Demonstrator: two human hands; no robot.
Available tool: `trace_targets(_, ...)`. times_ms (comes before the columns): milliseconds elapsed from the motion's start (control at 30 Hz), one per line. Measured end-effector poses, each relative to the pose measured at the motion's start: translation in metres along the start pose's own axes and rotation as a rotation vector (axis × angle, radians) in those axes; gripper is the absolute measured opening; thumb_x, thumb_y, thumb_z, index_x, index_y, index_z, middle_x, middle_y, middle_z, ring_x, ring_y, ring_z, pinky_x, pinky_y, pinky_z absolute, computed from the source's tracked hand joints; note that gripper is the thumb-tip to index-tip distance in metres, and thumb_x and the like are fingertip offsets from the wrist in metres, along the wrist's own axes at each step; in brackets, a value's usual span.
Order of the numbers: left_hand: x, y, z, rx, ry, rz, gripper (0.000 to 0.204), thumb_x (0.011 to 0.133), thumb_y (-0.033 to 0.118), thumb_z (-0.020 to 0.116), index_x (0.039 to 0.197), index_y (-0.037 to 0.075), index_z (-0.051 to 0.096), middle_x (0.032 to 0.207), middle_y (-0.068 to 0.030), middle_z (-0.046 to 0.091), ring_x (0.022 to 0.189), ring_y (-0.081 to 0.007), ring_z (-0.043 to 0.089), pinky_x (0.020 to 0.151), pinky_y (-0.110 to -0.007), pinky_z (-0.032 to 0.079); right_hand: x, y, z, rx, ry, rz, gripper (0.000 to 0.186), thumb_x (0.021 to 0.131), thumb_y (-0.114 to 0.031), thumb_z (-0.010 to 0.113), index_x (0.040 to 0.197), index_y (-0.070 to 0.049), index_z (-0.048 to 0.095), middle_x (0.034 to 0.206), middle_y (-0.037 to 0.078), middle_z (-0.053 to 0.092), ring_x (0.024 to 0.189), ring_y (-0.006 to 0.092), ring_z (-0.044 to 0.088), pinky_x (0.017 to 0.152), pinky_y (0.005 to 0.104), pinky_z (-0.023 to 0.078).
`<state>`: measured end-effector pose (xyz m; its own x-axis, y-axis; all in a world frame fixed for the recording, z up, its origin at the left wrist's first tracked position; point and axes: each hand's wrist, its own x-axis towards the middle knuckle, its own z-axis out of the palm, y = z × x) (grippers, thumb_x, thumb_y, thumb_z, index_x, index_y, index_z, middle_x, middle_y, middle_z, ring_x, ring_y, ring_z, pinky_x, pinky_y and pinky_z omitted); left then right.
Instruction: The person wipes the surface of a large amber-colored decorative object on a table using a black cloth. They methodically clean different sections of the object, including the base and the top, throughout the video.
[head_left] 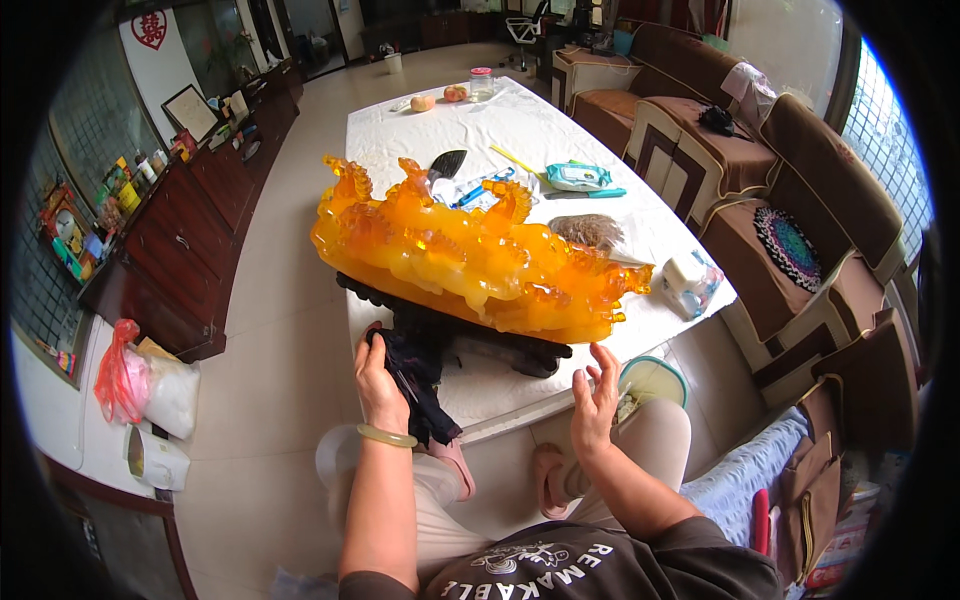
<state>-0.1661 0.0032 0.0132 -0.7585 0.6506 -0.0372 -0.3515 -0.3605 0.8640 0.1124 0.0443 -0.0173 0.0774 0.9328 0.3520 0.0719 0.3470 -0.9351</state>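
Note:
A large amber-coloured carving (440,250), translucent orange and yellow with curled, knobbly shapes on top, rests tilted on a dark carved stand (480,345) at the near end of the table. My left hand (378,385), with a pale bangle on its wrist, grips a dark cloth (415,375) that hangs down beside the stand's left part. Just below the carving's right end is my right hand (597,398), its fingers apart and nothing in it. Whether its fingertips touch the carving I cannot tell.
The table has a white cover (400,135). Behind the carving lie a wipes pack (578,177), a black brush (447,163) and a bag of brown fibre (588,232). A tissue pack (690,283) sits at the right edge, above a bin (655,380). Sofas (760,220) line the right.

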Motion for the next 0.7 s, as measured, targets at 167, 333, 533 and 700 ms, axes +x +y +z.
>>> trace_targets(167, 0.021, -0.008, -0.001, 0.039, -0.034, -0.031, 0.034, 0.1, 0.014, 0.052, 0.128, -0.003, 0.059, 0.124, -0.0096, 0.061, 0.113, -0.0205, 0.054, 0.103, -0.032, 0.039, 0.009, 0.016, -0.006, 0.164, 0.083, 0.152, 0.052, 0.095, -0.023, 0.059, 0.143, -0.006, 0.044, 0.139, 0.008, 0.046, 0.134, 0.023, 0.041, 0.11, 0.0392, 0.031)
trace_targets(333, 0.031, -0.02, 0.002, 0.048, -0.066, 0.008, 0.027, 0.099, 0.013, 0.054, 0.12, -0.003, 0.061, 0.12, -0.0111, 0.064, 0.11, -0.0227, 0.06, 0.099, -0.035, 0.045, 0.02, 0.014, -0.003, 0.241, 0.026, 0.122, 0.067, 0.098, -0.021, 0.056, 0.156, -0.007, 0.026, 0.158, 0.013, 0.032, 0.142, 0.0277, 0.035, 0.113, 0.0413, 0.029)
trace_targets(533, 0.034, -0.02, 0.009, 0.054, -0.07, 0.003, 0.031, 0.099, 0.012, 0.054, 0.124, -0.004, 0.058, 0.123, -0.0115, 0.063, 0.112, -0.023, 0.059, 0.101, -0.035, 0.044, 0.023, 0.009, 0.018, 0.288, 0.014, 0.074, 0.07, 0.101, -0.021, 0.055, 0.157, -0.003, 0.017, 0.153, 0.016, 0.037, 0.14, 0.0256, 0.037, 0.114, 0.0404, 0.029)
trace_targets(700, 0.044, -0.025, 0.002, -0.017, -0.105, -0.016, 0.032, 0.099, 0.013, 0.053, 0.127, -0.002, 0.058, 0.123, -0.0111, 0.063, 0.112, -0.0235, 0.06, 0.1, -0.035, 0.045, 0.026, 0.002, 0.027, 0.388, 0.023, 0.07, 0.072, 0.103, -0.02, 0.053, 0.157, -0.001, 0.01, 0.151, 0.016, 0.039, 0.139, 0.0259, 0.037, 0.115, 0.0395, 0.026)
